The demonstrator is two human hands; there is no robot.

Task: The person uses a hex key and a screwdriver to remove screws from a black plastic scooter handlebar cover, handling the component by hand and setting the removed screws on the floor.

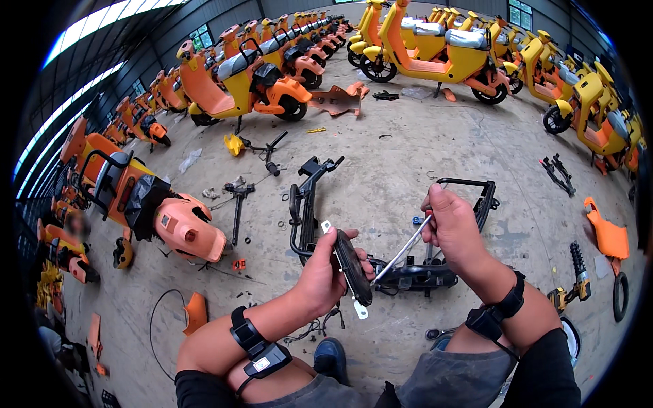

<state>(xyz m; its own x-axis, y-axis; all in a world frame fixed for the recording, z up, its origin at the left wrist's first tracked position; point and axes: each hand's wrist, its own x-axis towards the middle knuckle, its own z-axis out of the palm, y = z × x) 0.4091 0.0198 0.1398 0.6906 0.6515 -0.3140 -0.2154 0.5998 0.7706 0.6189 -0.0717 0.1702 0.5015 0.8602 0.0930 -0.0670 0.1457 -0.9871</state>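
Observation:
In front of me my left hand (pixel 325 272) is closed round a long black oval part (pixel 351 268). A pale metal tab with a hole sticks out at each end of it. My right hand (pixel 449 221) grips a screwdriver (pixel 403 253) with a long silver shaft; the fist hides most of its handle. The shaft slants down to the left, and its end is close to the lower part of the black piece. I cannot tell whether they touch. Beyond and below both hands, a black scooter frame (pixel 422 275) lies on the concrete floor.
An orange and yellow scooter (pixel 190 224) lies tipped at the left. Rows of scooters (pixel 435 58) stand at the back. A power drill (pixel 559 298), a shock absorber (pixel 580 268) and an orange panel (pixel 609 231) lie at the right. A curved orange piece (pixel 195 314) is near my left arm.

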